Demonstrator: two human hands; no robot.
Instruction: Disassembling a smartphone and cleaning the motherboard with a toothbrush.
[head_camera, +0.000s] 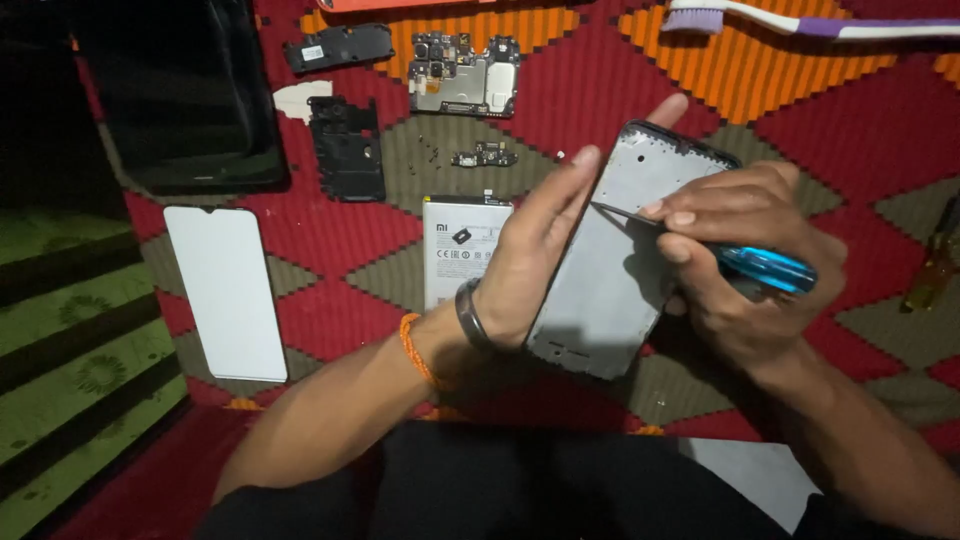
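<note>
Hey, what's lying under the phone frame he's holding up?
The left hand holds the phone frame above the red patterned cloth, with a white battery beside it. The cloth directly beneath is hidden by the frame and the right hand.

You have a dark phone screen panel lying at the top left of the cloth, a black glossy rectangle. Just below it lies a white rectangular screen sheet with rounded corners and a small notch in its top edge. The battery, beside your left wrist, carries a pale grey label with dark print.
</note>
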